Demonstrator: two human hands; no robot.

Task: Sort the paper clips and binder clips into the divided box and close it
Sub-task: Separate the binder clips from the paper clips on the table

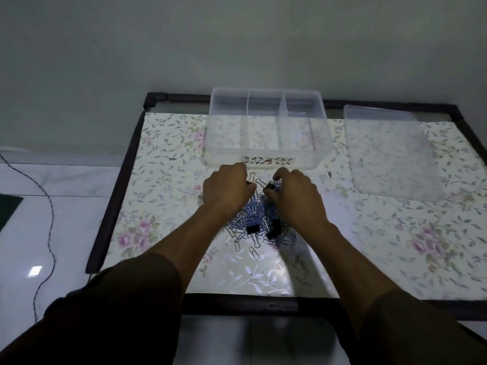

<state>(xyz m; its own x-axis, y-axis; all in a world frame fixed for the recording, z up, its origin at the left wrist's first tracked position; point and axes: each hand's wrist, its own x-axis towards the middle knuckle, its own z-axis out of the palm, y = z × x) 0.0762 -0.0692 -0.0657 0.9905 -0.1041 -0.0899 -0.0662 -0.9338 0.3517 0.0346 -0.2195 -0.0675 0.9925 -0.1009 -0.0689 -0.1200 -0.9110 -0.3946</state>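
A mixed heap of blue and silver paper clips [249,219] with black binder clips [253,229] lies in the middle of the table. My left hand [226,189] rests on the heap's far left side, fingers curled around a black binder clip. My right hand [293,192] is on the far right side, fingertips pinching a black binder clip [269,186]. Just behind the hands stands the clear divided box [266,156], open, its compartments showing nothing inside. Its clear lid [390,154] lies flat to the right.
The low table [163,180] has a floral cover and a dark frame, and its back edge meets a grey wall. A black cable [48,206] runs over the white tiled floor at left.
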